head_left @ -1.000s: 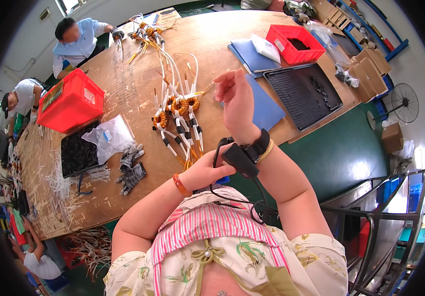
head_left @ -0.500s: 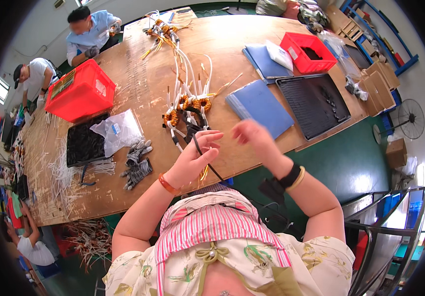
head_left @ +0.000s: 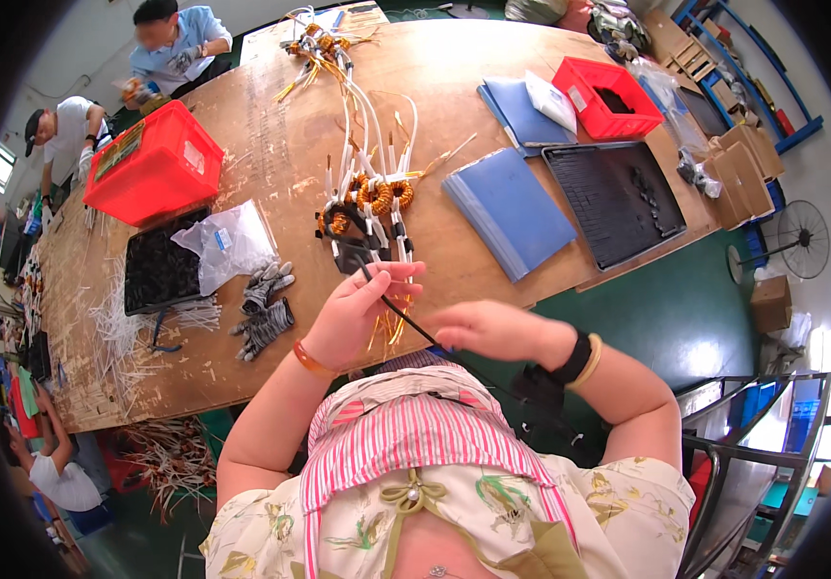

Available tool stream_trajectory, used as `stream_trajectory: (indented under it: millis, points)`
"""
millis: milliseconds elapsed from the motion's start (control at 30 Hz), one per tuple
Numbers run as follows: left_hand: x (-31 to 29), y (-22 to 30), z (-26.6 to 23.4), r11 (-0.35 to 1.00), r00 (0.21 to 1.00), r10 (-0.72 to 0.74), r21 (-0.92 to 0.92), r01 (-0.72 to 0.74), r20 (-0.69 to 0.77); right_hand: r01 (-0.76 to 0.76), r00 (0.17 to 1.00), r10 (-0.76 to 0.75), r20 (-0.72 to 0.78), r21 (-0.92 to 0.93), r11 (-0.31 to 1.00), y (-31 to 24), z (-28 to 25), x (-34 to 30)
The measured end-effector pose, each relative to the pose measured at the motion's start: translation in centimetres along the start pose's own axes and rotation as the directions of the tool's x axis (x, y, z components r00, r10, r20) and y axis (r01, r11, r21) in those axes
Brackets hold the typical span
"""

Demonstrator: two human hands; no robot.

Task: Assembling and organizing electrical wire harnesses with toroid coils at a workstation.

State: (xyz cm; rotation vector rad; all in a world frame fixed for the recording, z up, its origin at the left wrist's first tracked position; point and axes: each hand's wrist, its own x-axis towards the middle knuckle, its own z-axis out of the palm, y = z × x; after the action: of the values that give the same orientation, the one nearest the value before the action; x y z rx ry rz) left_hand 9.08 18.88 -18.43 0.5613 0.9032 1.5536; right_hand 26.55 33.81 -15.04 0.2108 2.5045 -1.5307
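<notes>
1 black cord (head_left: pixel 409 320) | left hand (head_left: pixel 361 301) — pinching it | right hand (head_left: pixel 488 329) — near it, blurred, can't tell grip

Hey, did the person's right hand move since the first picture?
Yes: the right hand moved lower in the picture. It covered part of the nearer blue folder; now it shows below that folder.

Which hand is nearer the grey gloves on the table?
Left: the left hand is to the right of the gloves; the right hand is farther right.
</notes>
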Motion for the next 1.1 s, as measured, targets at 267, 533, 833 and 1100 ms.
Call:
stream_trajectory:
  millis: [267,533,833,1100]
  points:
    - [1.7,0.4,0.8,0.861,0.989,-0.144,0.498,0.103,0.045,0.121,0.917,0.279,-0.285,0.866,0.485,3.9,-10.0,1.8]
    - [5.0,-3.4,5.7,0.887,0.937,-0.333,0.37,0.275,0.101,0.43,0.743,-0.665,0.071,-0.813,0.393,-1.4,-5.4,3.7]
    - [5.6,-5.3,6.6,0.865,0.866,-0.419,0.411,0.288,0.274,0.137,0.978,-0.002,0.21,-0.635,0.76,0.9,-6.4,-2.3]
    - [-3.7,-4.6,-6.5,0.26,1.0,-0.011,0.966,0.006,-0.004,-0.083,0.847,0.515,0.132,-0.924,0.373,14.7,-5.0,-20.6]
